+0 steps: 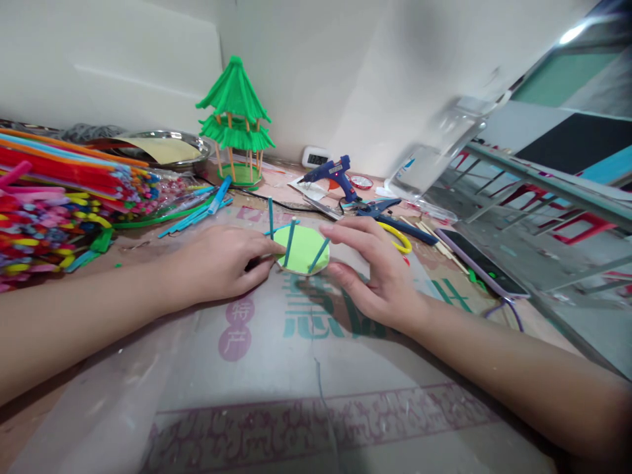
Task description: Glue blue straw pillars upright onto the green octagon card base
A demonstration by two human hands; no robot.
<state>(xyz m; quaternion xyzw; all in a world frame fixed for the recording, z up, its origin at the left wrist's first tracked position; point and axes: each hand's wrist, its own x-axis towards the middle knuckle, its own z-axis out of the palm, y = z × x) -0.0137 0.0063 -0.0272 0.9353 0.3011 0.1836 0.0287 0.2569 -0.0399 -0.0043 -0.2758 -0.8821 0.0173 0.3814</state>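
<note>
Lying on counter (276,395), green disc (302,253) pinched at left rim by left hand (222,263); right hand (375,270) spread open, thumb touching right rim; teal sticks (290,240) standing on disc

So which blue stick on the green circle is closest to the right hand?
The tilted one at the circle's right edge, beside the right hand's fingers; the other two stand further left.

The pipe cleaner pile (59,197) runs off the left edge; digits on the clock (316,158) are unreadable.
</note>
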